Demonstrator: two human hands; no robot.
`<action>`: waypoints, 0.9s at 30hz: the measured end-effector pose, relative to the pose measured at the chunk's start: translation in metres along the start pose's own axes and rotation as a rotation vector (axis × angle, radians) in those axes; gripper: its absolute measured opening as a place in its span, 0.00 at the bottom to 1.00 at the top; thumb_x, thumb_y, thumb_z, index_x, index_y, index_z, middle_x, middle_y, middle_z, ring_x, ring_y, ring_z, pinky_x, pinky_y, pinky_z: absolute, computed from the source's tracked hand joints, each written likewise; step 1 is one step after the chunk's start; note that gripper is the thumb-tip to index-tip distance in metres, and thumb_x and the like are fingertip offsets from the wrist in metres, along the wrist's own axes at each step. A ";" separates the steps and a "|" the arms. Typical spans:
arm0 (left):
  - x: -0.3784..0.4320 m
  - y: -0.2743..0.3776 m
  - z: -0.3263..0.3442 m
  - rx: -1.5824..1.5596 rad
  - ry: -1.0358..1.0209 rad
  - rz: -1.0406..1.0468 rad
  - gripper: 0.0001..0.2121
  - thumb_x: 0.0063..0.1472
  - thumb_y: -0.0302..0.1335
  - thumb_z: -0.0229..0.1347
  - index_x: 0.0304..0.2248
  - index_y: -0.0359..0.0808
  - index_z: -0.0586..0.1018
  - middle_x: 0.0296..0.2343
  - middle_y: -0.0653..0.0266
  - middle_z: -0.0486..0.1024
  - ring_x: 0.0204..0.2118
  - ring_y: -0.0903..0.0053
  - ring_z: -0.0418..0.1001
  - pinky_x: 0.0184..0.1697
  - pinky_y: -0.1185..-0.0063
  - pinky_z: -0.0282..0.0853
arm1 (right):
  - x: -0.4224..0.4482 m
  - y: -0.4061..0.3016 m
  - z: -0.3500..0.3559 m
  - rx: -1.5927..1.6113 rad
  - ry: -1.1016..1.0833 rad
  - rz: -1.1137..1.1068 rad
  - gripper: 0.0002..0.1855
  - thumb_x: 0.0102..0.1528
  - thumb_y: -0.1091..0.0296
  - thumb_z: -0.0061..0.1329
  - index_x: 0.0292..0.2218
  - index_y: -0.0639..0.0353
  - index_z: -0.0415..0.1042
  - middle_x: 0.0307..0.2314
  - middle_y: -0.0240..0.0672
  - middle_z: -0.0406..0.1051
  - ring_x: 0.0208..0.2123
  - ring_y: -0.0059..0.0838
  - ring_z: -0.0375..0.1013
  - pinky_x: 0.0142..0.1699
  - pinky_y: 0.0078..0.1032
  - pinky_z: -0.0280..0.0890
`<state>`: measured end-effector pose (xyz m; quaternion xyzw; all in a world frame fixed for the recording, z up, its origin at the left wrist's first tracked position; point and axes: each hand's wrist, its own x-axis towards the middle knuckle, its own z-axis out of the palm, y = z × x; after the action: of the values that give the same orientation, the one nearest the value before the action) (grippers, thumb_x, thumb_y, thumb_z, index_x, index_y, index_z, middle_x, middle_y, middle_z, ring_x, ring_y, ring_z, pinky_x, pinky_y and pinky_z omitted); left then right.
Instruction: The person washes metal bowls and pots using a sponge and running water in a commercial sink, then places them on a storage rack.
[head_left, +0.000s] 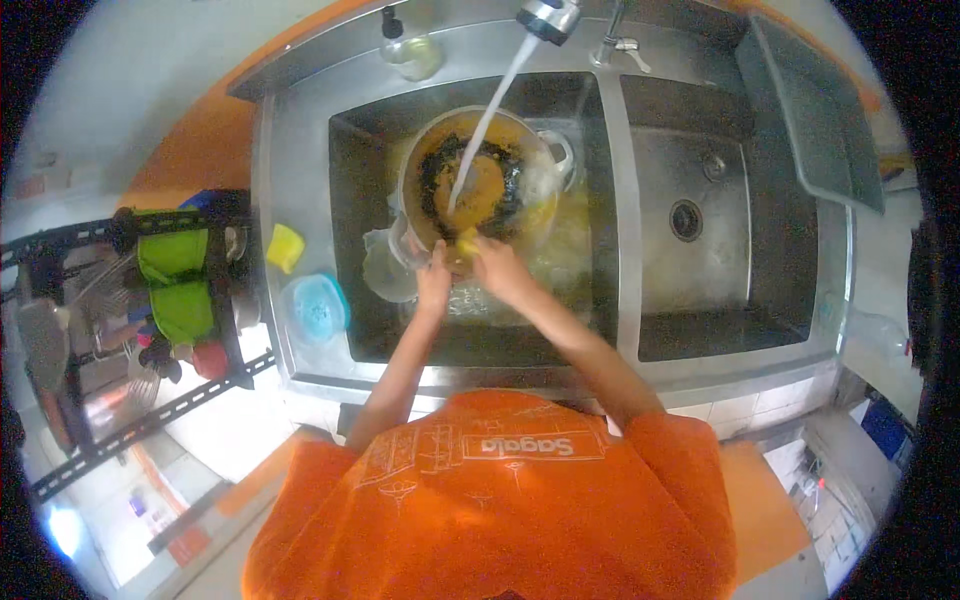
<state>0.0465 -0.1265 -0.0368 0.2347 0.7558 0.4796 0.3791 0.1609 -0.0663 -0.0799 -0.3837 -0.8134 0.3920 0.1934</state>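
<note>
A large metal pot (420, 161) with a blackened, brown-stained inside lies in the left sink basin, its mouth facing up. Its light loop handle (559, 154) sticks out at the right. My left hand (435, 283) grips the pot at its near rim; the fingertips are partly hidden. In my right hand (499, 266) is a yellow sponge (466, 243), pressed against the inner wall close to that rim. Water (491, 112) streams from the faucet head (549, 19) into the pot. A clear plastic container (386, 266) lies in the basin, left of the pot.
A yellow sponge piece (286, 248) and a blue-rimmed tub (315, 308) stand on the left ledge. Behind the basin is a pump bottle (412, 56). The right basin (694, 255) has a drain; a grey tray (817, 112) leans beyond it. A utensil rack (150, 300) stands left.
</note>
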 end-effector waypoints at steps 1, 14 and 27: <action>-0.007 0.013 -0.003 -0.057 -0.020 -0.014 0.30 0.58 0.37 0.42 0.53 0.33 0.45 0.44 0.54 0.59 0.35 0.73 0.67 0.31 0.78 0.68 | -0.005 0.010 -0.009 -0.129 -0.175 0.053 0.17 0.44 0.72 0.41 0.36 0.71 0.61 0.26 0.53 0.68 0.26 0.49 0.70 0.29 0.40 0.66; 0.006 -0.046 -0.043 -0.006 -0.438 -0.056 0.09 0.49 0.24 0.49 0.32 0.32 0.73 0.24 0.59 0.71 0.25 0.74 0.70 0.28 0.79 0.67 | 0.073 -0.036 -0.030 0.161 0.129 -0.158 0.18 0.45 0.76 0.42 0.41 0.57 0.63 0.25 0.51 0.68 0.26 0.44 0.70 0.30 0.33 0.65; 0.005 -0.012 -0.061 -0.073 -0.418 -0.295 0.08 0.51 0.27 0.50 0.29 0.30 0.70 0.19 0.66 0.67 0.12 0.86 0.63 0.11 0.87 0.59 | 0.071 -0.063 -0.041 0.253 0.075 -0.270 0.10 0.47 0.72 0.45 0.34 0.60 0.67 0.31 0.41 0.64 0.36 0.36 0.65 0.41 0.27 0.60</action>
<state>-0.0047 -0.1617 -0.0337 0.2022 0.6694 0.3870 0.6011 0.1117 -0.0168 -0.0037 -0.2579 -0.7941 0.4470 0.3210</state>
